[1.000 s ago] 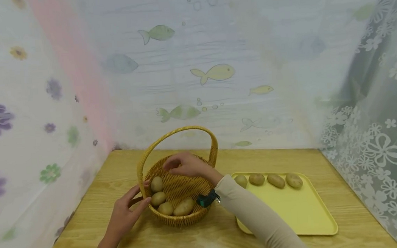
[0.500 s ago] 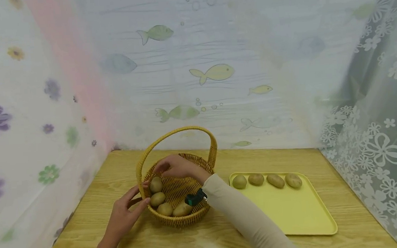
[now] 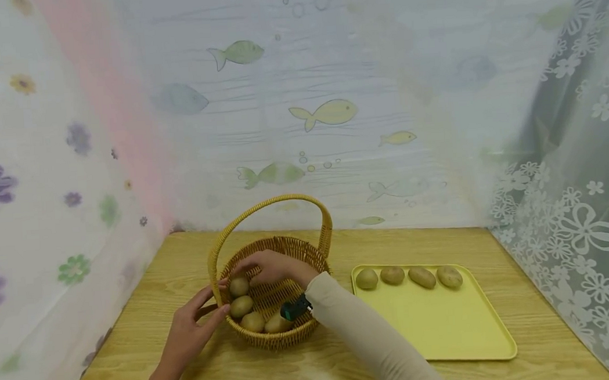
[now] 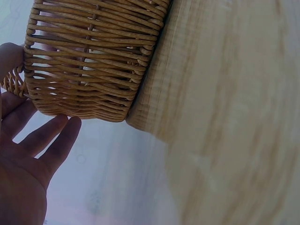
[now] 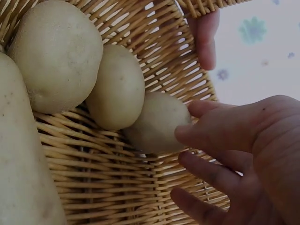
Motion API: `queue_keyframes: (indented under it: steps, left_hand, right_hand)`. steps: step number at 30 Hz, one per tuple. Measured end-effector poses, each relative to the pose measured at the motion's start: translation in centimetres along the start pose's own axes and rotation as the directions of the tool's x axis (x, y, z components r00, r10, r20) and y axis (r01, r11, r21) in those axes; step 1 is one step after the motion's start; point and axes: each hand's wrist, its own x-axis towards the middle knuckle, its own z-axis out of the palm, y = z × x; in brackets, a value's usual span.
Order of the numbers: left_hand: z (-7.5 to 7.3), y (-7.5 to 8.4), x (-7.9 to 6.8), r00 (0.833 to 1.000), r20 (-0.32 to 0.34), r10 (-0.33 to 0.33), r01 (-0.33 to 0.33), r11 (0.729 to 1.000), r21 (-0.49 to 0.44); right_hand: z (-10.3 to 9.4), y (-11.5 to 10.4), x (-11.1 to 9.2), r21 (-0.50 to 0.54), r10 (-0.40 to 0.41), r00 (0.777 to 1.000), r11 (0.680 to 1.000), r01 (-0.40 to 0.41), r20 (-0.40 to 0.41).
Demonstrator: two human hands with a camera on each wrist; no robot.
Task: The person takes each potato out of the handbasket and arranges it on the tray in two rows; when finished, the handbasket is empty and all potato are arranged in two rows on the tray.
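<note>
A wicker basket (image 3: 277,340) with a tall arched handle stands on the table, several potatoes along its near and left inner side. My left hand (image 3: 187,331) holds the basket's left rim by the handle base, thumb over the edge and fingers spread against the outer weave (image 4: 89,65). Inside the basket, my right hand (image 3: 272,267) pinches the farthest potato (image 5: 159,122) between thumb and finger, the other fingers loosely spread. Beside that one lie a middle potato (image 5: 117,89), a rounder potato (image 5: 58,56) and a long potato (image 5: 23,154).
Right of the basket lies a yellow tray (image 3: 449,332), with several potatoes (image 3: 422,277) in a row along its far edge. The wooden table (image 3: 305,370) meets a fish-patterned curtain (image 3: 329,171) at the back and patterned curtains on both sides.
My right hand has moved left and down within the basket, from over its middle onto the farthest potato. The left hand has stayed on the rim.
</note>
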Motion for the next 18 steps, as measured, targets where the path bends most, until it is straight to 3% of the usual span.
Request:
queue_keyframes:
  steps: [7, 15, 18]
  left_hand:
    - [0.04, 0.03, -0.02, 1.0, 0.0, -0.005, 0.005, 1.0, 0.021]
    - [0.03, 0.06, 0.06, 1.0, -0.003, -0.01, 0.01, 1.0, 0.021]
    - [0.04, 0.14, 0.03, 1.0, -0.001, 0.0, 0.001, 1.0, 0.011]
  right_hand:
    - [0.24, 0.15, -0.09, 0.006, 0.077, 0.996, 0.997, -0.076, -0.036]
    - [0.5, 0.15, 0.03, -0.049, 0.036, 0.999, 0.998, -0.035, 0.009]
    - [0.54, 0.05, -0.02, -0.048, 0.057, 0.998, 0.997, -0.058, -0.015]
